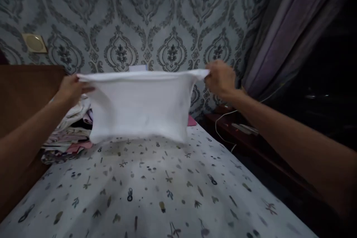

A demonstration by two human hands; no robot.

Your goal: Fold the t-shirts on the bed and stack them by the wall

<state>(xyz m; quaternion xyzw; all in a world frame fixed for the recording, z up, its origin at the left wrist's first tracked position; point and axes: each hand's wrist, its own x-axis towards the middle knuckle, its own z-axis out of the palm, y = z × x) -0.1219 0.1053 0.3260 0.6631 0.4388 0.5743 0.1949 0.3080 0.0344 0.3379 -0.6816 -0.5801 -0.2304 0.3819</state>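
Note:
A plain white cloth (pixel 142 106) is stretched out in the air between my two hands, slightly blurred; whether it is a garment I cannot tell. Its upper left corner is pinched in my left hand (pixel 71 89). At the upper right corner, my right hand (pixel 221 79) grips the cloth in closed fingers. The cloth hangs down above a bed with a white printed sheet (pixel 150 189), its lower edge near the sheet's far part. Beside my left forearm lies a stack of folded clothes (pixel 68 137), partly hidden by the arm.
A brown wooden panel (pixel 28 96) stands at the left. Along the right runs a dark red ledge (pixel 237 130) with a white cable (pixel 216 128). Behind is a patterned wall (pixel 173 18); a purple curtain (pixel 290 26) hangs at right. Something pink (pixel 192 121) shows behind the cloth.

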